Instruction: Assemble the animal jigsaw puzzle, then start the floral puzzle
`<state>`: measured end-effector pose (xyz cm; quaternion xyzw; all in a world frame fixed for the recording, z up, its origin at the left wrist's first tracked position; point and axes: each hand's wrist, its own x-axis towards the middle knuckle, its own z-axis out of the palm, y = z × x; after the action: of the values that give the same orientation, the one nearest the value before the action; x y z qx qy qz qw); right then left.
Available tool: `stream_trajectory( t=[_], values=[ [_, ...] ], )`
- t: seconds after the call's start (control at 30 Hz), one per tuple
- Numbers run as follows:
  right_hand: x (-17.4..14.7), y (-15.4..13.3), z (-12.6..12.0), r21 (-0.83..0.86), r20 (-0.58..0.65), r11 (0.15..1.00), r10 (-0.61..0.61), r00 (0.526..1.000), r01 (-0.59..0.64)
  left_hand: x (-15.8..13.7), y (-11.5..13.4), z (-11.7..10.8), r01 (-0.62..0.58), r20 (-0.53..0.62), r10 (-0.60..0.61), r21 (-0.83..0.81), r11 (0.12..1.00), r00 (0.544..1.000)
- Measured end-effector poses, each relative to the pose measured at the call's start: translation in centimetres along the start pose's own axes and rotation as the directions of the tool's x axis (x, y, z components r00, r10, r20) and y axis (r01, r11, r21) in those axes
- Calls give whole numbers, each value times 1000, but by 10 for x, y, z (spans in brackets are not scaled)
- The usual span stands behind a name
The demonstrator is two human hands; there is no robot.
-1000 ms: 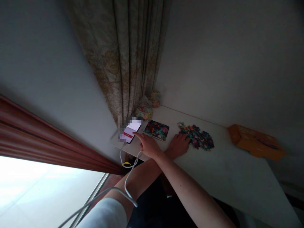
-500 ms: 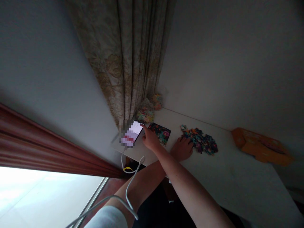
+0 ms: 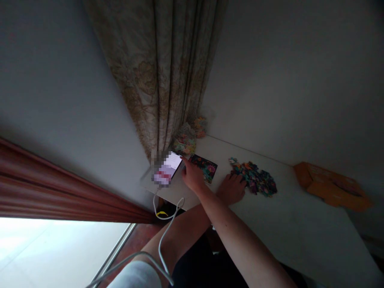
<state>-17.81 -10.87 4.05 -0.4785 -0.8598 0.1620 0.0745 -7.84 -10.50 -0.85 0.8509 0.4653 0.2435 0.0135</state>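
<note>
My arms cross over the white table. My right hand (image 3: 193, 174) reaches left with its index finger stretched out at the upper right edge of a lit phone (image 3: 171, 162); its other fingers look curled and it holds nothing. Part of the phone is blurred out, and a cable is plugged into its lower end. Flat on the table, my left hand (image 3: 232, 188) has its fingers spread against the near left side of a heap of jigsaw puzzle pieces (image 3: 259, 180). Between the hands lies a dark, flower-patterned card (image 3: 207, 167), partly covered by my right hand.
An orange box (image 3: 330, 186) stands at the table's right end by the wall. Two clear bags of colourful pieces (image 3: 184, 140) sit in the back corner below the curtain (image 3: 168, 80). A white cable (image 3: 162, 244) loops past the table (image 3: 285, 232) edge, near my left arm.
The whole view has shifted slightly. My right index finger stays at the phone's edge, and my left hand remains beside the puzzle pieces.
</note>
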Motion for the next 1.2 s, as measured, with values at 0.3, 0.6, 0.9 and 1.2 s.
stream_trajectory(
  t=[0.3, 0.6, 0.9, 1.2],
  values=[
    [-1, -2, -2, -88, -51, 991, -101, 994, 96, 0, 1, 0, 10, 17, -10, 8, 1000, 1000],
    [-1, -2, -2, -102, -47, 990, -98, 994, 93, 0, 1, -2, 10, 23, -10, -3, 1000, 1000],
    [-15, 8, -4, -40, -62, 992, -124, 990, 122, 1, 3, -3, 3, 28, -4, 49, 999, 1000],
    [-25, 5, -6, -46, -1, 971, -237, 972, 237, -1, 4, -1, 13, 20, -14, 68, 998, 1000]
  ],
)
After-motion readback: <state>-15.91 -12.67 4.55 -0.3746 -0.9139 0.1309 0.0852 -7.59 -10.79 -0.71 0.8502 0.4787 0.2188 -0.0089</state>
